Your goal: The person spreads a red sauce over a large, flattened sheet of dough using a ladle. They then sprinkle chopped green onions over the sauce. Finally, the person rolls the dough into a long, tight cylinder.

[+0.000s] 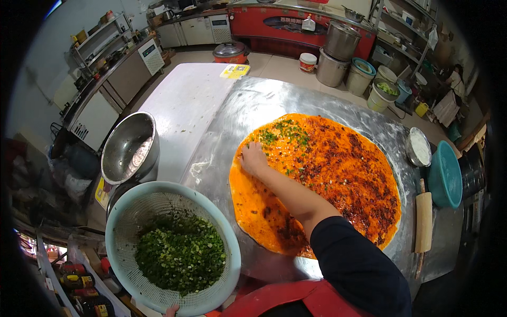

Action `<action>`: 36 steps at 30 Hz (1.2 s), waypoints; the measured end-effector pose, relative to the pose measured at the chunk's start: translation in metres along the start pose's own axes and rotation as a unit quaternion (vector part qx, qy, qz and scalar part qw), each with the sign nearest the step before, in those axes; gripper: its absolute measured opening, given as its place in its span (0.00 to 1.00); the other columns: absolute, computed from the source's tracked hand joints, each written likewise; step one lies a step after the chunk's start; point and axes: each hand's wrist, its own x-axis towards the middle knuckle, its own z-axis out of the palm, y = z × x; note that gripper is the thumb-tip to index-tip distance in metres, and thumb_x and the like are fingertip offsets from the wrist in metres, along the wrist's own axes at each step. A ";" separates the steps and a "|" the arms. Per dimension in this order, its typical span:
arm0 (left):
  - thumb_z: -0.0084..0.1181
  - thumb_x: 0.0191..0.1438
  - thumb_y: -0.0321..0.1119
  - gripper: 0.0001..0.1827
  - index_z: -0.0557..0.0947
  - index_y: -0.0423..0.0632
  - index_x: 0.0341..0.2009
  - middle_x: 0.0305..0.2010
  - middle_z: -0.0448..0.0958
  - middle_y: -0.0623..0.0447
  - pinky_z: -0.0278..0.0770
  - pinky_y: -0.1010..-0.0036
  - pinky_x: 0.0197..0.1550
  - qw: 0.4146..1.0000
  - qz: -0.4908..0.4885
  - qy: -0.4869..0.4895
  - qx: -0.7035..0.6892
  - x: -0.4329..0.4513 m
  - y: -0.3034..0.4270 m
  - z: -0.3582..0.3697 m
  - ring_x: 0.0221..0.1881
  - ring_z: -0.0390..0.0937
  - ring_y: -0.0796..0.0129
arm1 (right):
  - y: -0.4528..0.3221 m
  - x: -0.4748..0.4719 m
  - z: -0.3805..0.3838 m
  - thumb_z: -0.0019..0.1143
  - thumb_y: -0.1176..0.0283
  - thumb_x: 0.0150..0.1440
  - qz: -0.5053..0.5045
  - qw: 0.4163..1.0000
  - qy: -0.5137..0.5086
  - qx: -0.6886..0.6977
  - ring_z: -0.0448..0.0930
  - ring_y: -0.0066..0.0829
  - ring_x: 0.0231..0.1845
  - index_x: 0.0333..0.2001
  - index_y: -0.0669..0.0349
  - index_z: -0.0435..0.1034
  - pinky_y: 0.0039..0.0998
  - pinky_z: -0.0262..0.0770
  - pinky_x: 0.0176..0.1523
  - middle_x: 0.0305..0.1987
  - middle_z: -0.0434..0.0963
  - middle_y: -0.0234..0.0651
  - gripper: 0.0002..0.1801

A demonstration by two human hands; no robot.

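Observation:
My left hand grips the near rim of a pale green plastic colander; only its fingers show at the bottom edge. Chopped scallions lie heaped inside, tilted towards me. My right hand reaches over the left part of a large round sheet of dough, its fingers curled down. Whether it holds any scallion is hidden. Orange-red oil and dark chili bits coat the dough, thickest on the right. A patch of chopped scallions is scattered at its far left, just beyond my fingers.
The dough lies on a floured steel tabletop. A steel bowl stands left, beyond the colander. At right are a wooden rolling pin, a small bowl of white flour and a teal basin. A person is in the background.

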 end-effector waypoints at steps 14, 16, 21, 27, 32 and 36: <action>0.45 0.37 0.20 0.24 0.66 0.38 0.44 0.33 0.66 0.50 0.73 0.67 0.34 0.995 0.046 -0.082 0.018 -0.054 -0.010 0.033 0.32 0.68 0.62 | 0.010 -0.151 -0.080 0.54 0.65 0.46 -0.144 0.983 0.110 -0.019 0.65 0.46 0.48 0.35 0.57 0.72 0.40 0.69 0.45 0.44 0.68 0.45 0.12; 0.47 0.38 0.20 0.16 0.69 0.38 0.36 0.28 0.66 0.51 0.71 0.70 0.29 0.990 0.086 -0.109 0.026 -0.044 -0.026 0.041 0.27 0.68 0.64 | -0.016 -0.166 -0.102 0.55 0.64 0.45 -0.243 0.962 0.013 0.120 0.65 0.48 0.50 0.40 0.59 0.69 0.45 0.67 0.47 0.52 0.62 0.49 0.18; 0.49 0.37 0.20 0.08 0.68 0.40 0.26 0.21 0.65 0.55 0.64 0.75 0.22 0.983 0.098 -0.143 0.052 -0.055 -0.035 0.086 0.20 0.65 0.70 | -0.036 -0.215 -0.095 0.61 0.59 0.40 -0.340 0.914 -0.189 0.115 0.65 0.50 0.49 0.53 0.48 0.59 0.49 0.66 0.49 0.53 0.59 0.52 0.35; 0.45 0.36 0.18 0.22 0.65 0.37 0.41 0.34 0.64 0.49 0.69 0.68 0.34 0.973 0.021 -0.218 0.071 -0.045 -0.039 0.099 0.35 0.67 0.63 | -0.019 -0.192 -0.128 0.62 0.66 0.37 -0.196 0.937 -0.212 0.198 0.71 0.42 0.43 0.43 0.51 0.67 0.40 0.68 0.47 0.38 0.69 0.45 0.24; 0.46 0.35 0.17 0.13 0.68 0.40 0.31 0.24 0.63 0.54 0.69 0.71 0.29 0.987 0.015 -0.161 0.007 -0.043 -0.034 0.097 0.26 0.66 0.67 | 0.044 -0.168 -0.202 0.57 0.71 0.43 0.012 0.839 -0.092 0.536 0.75 0.25 0.28 0.33 0.55 0.70 0.25 0.73 0.30 0.30 0.74 0.35 0.10; 0.45 0.35 0.17 0.22 0.66 0.36 0.41 0.30 0.64 0.52 0.70 0.68 0.34 0.992 0.031 -0.124 0.001 -0.023 -0.023 0.071 0.29 0.67 0.63 | 0.119 -0.163 -0.210 0.52 0.77 0.46 0.192 0.787 -0.005 0.586 0.74 0.23 0.26 0.33 0.57 0.70 0.22 0.73 0.29 0.31 0.73 0.34 0.08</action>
